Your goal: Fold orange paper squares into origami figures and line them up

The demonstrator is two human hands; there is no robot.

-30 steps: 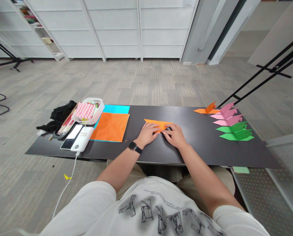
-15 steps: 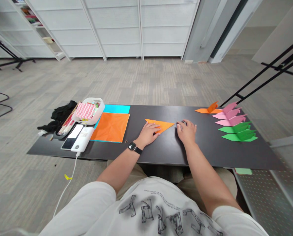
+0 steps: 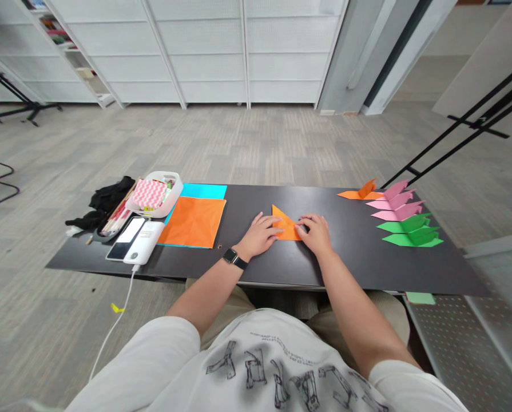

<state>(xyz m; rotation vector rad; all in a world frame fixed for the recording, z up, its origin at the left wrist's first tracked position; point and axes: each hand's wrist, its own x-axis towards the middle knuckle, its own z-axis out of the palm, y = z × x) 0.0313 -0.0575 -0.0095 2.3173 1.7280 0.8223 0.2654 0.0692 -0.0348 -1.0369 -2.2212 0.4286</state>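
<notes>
A folded orange paper triangle (image 3: 286, 228) lies on the dark table between my hands, its upright edge on the left and one point at the top. My left hand (image 3: 261, 233) is open, with spread fingers resting on the paper's left edge. At the lower right corner, my right hand (image 3: 316, 232) has its thumb and fingers closed on the paper and partly hides that corner. A black watch (image 3: 235, 258) is on my left wrist.
To the left, orange square sheets (image 3: 193, 222) overlie blue paper (image 3: 205, 190). Beyond them are a white basket (image 3: 175, 193), a phone (image 3: 124, 243) and a cabled white power bank (image 3: 145, 242). Several folded paper birds, including a green one (image 3: 414, 237), line the table's (image 3: 350, 257) right end.
The orange triangle has been turned, and its point now faces up. My right hand has moved left from the bare table onto its right corner. My left hand stays near its left side.
</notes>
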